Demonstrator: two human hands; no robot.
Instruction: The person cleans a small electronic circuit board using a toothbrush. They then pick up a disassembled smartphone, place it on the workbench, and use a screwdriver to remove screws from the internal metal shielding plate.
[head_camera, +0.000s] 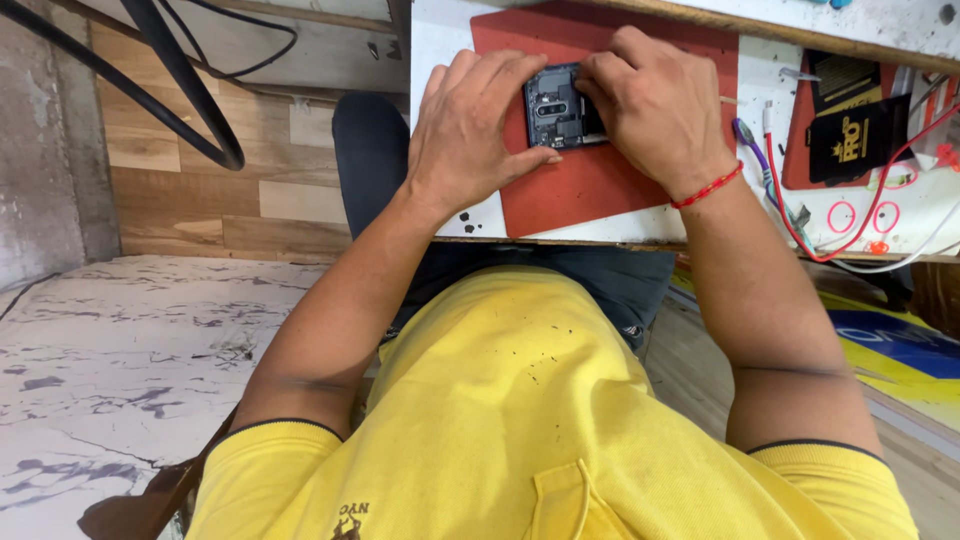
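Head view looks down on our two hands meeting over an opened phone (560, 108), which lies back-up with its inner parts bare on a red mat (600, 180) on the white tabletop (440, 40). Our left hand (470, 130) rests flat against the phone's left edge, thumb pressed along its lower side, its grip closed on the phone to steady it. Our right hand (655, 100) (a red thread (708, 187) circles its wrist) curls over the phone's right end, fingertips bunched together on its frame; whether they pinch anything small we cannot tell. Right of the mat lie a black packet (855, 140), a red wire (790, 215) and a purple cable (752, 150).
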